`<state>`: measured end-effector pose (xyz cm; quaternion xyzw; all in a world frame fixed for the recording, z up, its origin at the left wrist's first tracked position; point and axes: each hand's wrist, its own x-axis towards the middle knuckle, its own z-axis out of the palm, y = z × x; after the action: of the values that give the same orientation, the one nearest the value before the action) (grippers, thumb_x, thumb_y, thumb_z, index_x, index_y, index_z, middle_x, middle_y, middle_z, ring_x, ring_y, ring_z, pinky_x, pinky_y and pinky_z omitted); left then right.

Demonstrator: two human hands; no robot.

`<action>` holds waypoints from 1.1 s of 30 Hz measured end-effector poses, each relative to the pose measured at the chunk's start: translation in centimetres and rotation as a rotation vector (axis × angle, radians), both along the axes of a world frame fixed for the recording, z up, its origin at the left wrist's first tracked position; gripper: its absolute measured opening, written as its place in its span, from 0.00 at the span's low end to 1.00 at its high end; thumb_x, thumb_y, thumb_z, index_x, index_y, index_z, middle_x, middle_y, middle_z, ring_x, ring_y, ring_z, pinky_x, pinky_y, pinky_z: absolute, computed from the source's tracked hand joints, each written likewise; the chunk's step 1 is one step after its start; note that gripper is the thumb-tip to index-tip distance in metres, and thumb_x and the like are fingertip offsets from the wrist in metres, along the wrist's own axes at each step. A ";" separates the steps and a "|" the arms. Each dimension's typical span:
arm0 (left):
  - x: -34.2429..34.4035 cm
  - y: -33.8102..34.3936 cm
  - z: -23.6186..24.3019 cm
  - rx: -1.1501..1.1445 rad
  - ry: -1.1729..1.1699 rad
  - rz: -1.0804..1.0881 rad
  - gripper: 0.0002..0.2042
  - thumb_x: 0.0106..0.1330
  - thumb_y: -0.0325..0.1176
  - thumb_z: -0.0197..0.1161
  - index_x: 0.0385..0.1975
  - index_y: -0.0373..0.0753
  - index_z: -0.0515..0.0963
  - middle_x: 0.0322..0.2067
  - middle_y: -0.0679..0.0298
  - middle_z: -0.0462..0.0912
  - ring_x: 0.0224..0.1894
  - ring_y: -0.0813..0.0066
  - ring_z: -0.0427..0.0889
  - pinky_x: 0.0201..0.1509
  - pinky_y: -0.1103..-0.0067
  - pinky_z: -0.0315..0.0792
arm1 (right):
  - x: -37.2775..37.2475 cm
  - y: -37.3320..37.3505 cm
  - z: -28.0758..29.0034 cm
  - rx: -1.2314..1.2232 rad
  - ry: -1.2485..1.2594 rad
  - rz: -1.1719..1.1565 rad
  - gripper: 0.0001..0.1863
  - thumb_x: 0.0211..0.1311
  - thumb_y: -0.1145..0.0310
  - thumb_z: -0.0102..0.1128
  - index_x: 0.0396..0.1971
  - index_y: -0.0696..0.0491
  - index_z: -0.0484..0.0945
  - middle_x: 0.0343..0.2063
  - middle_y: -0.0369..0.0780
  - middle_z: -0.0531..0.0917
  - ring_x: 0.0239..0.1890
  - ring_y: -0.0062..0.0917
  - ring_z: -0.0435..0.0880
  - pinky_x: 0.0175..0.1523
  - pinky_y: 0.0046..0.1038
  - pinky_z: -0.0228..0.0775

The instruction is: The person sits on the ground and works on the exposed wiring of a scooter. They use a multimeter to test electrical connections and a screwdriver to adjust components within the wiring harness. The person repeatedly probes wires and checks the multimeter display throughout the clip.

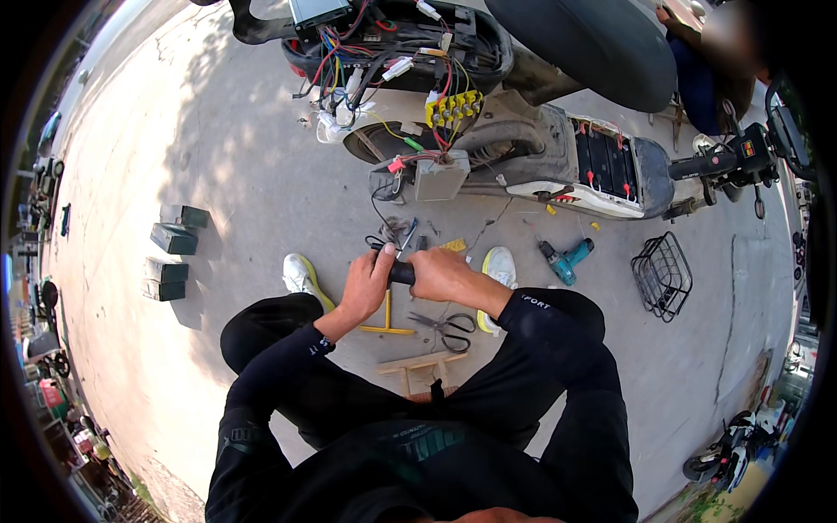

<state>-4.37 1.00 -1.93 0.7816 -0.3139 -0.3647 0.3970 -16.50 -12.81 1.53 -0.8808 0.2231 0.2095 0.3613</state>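
Observation:
My left hand (369, 283) and my right hand (440, 275) meet in front of me, both closed on a black piece (401, 273) that I cannot identify for sure. Black wire (377, 212) runs down from the scooter's wiring to around my left thumb, and a slim blue-and-silver tool (406, 235) shows just beyond it. Below my hands, black-handled scissors (452, 333) and a yellow T-handled wrench (384, 329) lie on the concrete, above a small wooden stool (419, 362) between my legs.
An electric scooter (545, 157) stands across the top with exposed wires and batteries (602, 166). A teal drill (565, 259) and wire basket (661, 275) lie right; several dark blocks (173, 238) sit left. Another person (697, 83) is at upper right. Parked vehicles (728, 449) line the edges.

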 end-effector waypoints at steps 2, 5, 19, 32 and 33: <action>-0.1 -0.1 0.4 0.000 0.021 0.003 0.33 0.74 0.56 0.47 0.21 0.27 0.73 0.15 0.49 0.75 0.21 0.54 0.78 0.29 0.63 0.68 | 0.0 -0.1 -0.1 -0.003 0.019 0.008 0.12 0.49 0.71 0.59 0.34 0.58 0.85 0.32 0.53 0.86 0.40 0.48 0.86 0.46 0.45 0.78; -0.1 0.1 0.1 -0.015 0.041 0.020 0.33 0.74 0.57 0.47 0.21 0.27 0.73 0.15 0.51 0.75 0.20 0.58 0.77 0.29 0.65 0.69 | 0.1 0.0 0.1 0.008 0.004 -0.005 0.12 0.49 0.71 0.60 0.34 0.58 0.84 0.32 0.54 0.86 0.40 0.48 0.86 0.46 0.45 0.78; -0.1 0.2 -0.3 -0.023 0.036 -0.022 0.30 0.78 0.54 0.41 0.26 0.32 0.75 0.13 0.66 0.67 0.16 0.77 0.67 0.22 0.75 0.61 | 0.0 -0.1 -0.3 -0.008 0.004 0.012 0.12 0.49 0.71 0.60 0.33 0.59 0.85 0.31 0.55 0.85 0.39 0.49 0.86 0.45 0.45 0.78; 0.2 0.3 -0.5 0.011 -0.024 -0.003 0.34 0.74 0.58 0.46 0.19 0.29 0.73 0.14 0.53 0.74 0.20 0.60 0.77 0.28 0.65 0.69 | 0.1 0.0 0.1 0.002 -0.011 0.020 0.11 0.48 0.72 0.60 0.33 0.58 0.84 0.31 0.53 0.86 0.38 0.48 0.86 0.45 0.45 0.78; 0.1 0.2 -0.2 0.010 -0.002 -0.002 0.34 0.74 0.57 0.46 0.19 0.29 0.74 0.14 0.52 0.74 0.20 0.59 0.77 0.28 0.64 0.69 | 0.0 0.0 -0.1 -0.002 -0.013 0.020 0.11 0.48 0.72 0.60 0.33 0.57 0.84 0.31 0.53 0.86 0.38 0.48 0.86 0.45 0.45 0.78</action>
<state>-4.32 1.16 -2.13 0.7834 -0.3134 -0.3661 0.3925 -16.52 -12.85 1.45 -0.8847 0.2122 0.2068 0.3598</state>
